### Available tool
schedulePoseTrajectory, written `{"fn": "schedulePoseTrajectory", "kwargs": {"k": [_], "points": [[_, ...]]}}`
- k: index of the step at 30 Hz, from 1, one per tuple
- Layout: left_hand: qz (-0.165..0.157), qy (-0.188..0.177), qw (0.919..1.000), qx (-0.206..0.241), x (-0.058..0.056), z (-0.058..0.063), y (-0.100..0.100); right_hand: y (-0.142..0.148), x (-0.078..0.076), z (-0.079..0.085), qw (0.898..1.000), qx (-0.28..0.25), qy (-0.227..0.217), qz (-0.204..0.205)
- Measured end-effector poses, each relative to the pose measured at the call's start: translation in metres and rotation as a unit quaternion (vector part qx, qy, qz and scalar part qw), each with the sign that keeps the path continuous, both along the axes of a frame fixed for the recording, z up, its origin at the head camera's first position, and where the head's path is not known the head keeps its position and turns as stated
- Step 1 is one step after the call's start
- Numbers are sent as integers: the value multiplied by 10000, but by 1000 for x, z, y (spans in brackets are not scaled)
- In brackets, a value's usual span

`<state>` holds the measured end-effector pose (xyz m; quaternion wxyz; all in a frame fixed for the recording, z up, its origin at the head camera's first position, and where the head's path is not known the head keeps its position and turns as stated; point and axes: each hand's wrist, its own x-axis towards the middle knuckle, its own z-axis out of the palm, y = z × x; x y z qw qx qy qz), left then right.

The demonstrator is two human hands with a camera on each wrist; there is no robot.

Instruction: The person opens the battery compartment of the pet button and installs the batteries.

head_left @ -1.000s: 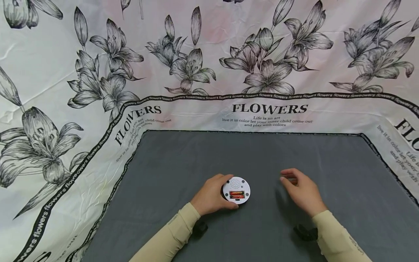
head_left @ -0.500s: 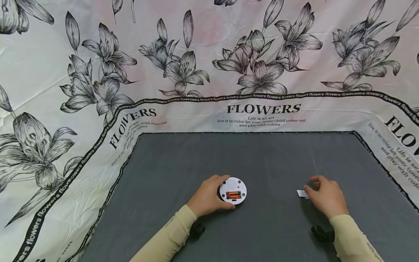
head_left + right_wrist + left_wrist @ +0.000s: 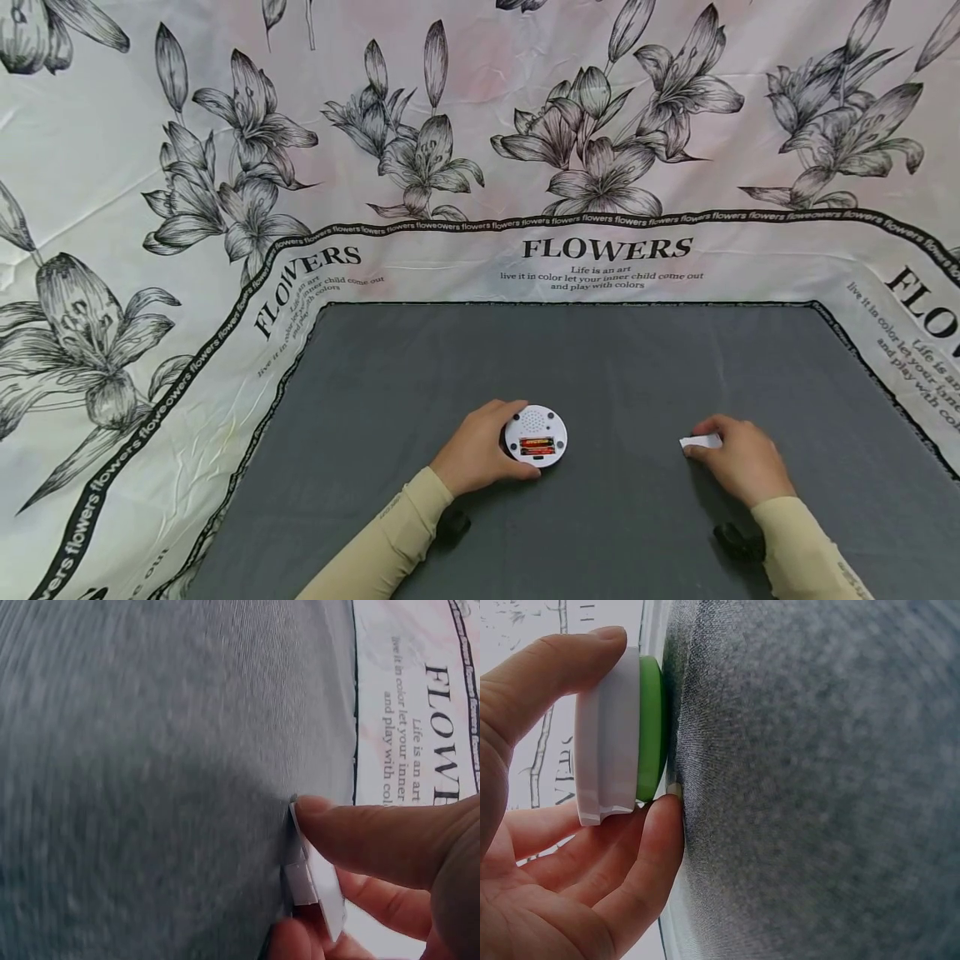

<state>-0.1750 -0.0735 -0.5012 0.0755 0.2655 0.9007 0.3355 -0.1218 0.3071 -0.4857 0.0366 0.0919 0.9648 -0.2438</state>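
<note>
My left hand (image 3: 480,447) grips the rim of a round white push-button device (image 3: 550,427), thumb on one side and fingers on the other. Its underside faces up, with speaker holes, small dark feet and two red batteries (image 3: 537,447) in an uncovered compartment. From the left wrist, a green part (image 3: 652,727) shows beneath the white housing (image 3: 613,742), facing the cloth. Off to the right, my right hand (image 3: 742,460) pinches a small white battery cover (image 3: 705,441) between thumb and fingers. The right wrist view shows this cover (image 3: 324,877) tilted on edge, close to the cloth, with a tab.
A grey cloth (image 3: 600,358) covers the work surface, edged by a white border (image 3: 450,275) with printed lettering. Behind it rises white fabric with drawn lilies (image 3: 600,167). Black wrist-worn pieces (image 3: 738,542) hang under both sleeves.
My right hand has moved right, reached down to the white battery cover on the cloth and now pinches it. The left hand keeps its grip on the device; the head view has shifted slightly.
</note>
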Motion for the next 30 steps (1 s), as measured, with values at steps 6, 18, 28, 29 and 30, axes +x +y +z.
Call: {"fn": "schedulePoseTrajectory", "kwargs": {"k": [6,18,28,29,30], "points": [[21,-10,10000,-1,0,0,0,-15,0,-1,9998,-138,-16,120],[-85,-16,9999,130,1,4,-3,-46,-2,2,9933,-1098,87,355],[-73,87,9999,97,1,3,-3,-99,-10,3,9673,-2389,209,822],[-78,89,9999,90,1,3,-2,-105,-11,3,9649,-2461,240,884],[-90,87,9999,91,1,3,-2,-111,-11,3,9626,-2519,282,957]]}}
